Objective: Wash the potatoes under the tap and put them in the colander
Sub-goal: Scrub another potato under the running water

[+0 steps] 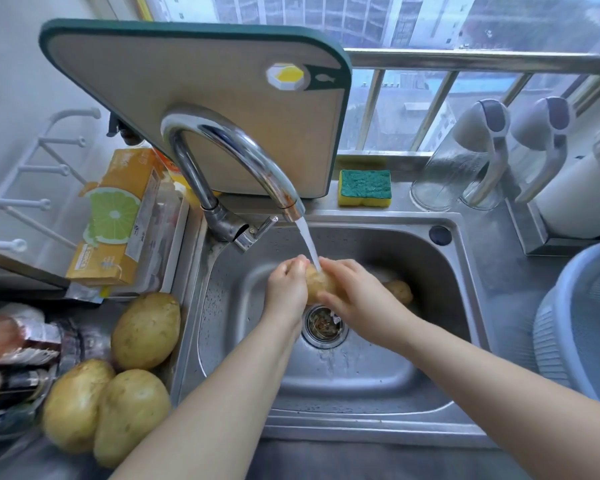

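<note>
Water runs from the chrome tap (239, 161) onto a potato (318, 283) that I hold over the steel sink (343, 379). My left hand (286, 289) grips its left side and my right hand (355, 292) curls round its right side. A second potato (400, 291) lies in the sink behind my right hand, partly hidden. Three more potatoes (146, 330) (75, 405) (132, 415) lie on the counter left of the sink. The grey-blue colander (582, 327) stands at the right edge.
A cutting board (194, 109) leans upright behind the tap. A yellow-green sponge (365, 188) sits on the sink's back ledge. A yellow box (115, 220) and bottles (18, 341) crowd the left counter. Two glass jugs (465, 161) stand at the back right. The drain strainer (324, 325) holds scraps.
</note>
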### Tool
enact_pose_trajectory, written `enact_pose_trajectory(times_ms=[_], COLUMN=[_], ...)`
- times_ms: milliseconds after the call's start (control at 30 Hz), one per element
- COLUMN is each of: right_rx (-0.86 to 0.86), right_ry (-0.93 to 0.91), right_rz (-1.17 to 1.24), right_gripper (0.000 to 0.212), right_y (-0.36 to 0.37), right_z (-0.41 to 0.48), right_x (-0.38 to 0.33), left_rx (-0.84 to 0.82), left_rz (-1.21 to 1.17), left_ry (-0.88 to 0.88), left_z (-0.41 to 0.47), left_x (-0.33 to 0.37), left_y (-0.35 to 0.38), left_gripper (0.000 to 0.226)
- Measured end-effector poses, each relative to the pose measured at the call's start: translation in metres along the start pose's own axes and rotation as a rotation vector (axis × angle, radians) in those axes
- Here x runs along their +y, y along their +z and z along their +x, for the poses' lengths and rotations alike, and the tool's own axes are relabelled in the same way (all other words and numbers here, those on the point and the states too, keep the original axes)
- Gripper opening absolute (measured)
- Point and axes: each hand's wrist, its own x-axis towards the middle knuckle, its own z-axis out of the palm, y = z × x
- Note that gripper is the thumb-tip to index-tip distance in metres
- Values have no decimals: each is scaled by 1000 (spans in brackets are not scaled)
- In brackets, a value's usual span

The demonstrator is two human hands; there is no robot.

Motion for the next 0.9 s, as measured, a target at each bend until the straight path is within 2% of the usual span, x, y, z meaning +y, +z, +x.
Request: enact_pose_trajectory(times_ms=[67, 167, 233, 333, 433, 500, 600, 700, 767, 900], right_rx=[-41, -16, 52, 109, 7, -109, -180, -150, -124, -69], right_ry=[-78, -67, -16, 127, 334, 428, 347, 169, 112, 47], right_rz=[-154, -125, 37, 324, 811, 979, 906, 668, 472, 206], right_gripper=[68, 63, 51, 31, 44, 54, 55, 41, 34, 50], right_y=[-4, -5, -4, 6, 11, 9, 5, 3, 6, 7], right_z=[1, 1, -3, -6, -4, -4, -7, -12, -15, -22], right_x=[-1, 5, 6, 3, -2, -4, -8, -13, -13, -8], left_rx=[30, -16, -124, -258, -386, -430, -408, -222, -92, -5], left_rz=[-42, -196, -268, -296, -256, -197, -195, -242, -271, -261], left_ry=[-69, -185, -213, -163, -84, -43, 15, 23, -20, -137], left_z=[-2, -7, -8, -13, -17, -18, -18, -18, -16, -15], left_x=[4, 11, 13, 13, 8, 3, -2, 3, 6, 11], left_y=[3, 3, 1, -2, -7, -12, -12, -2, 3, 4], left_gripper=[26, 30, 29, 27, 21, 20, 25, 16, 6, 18])
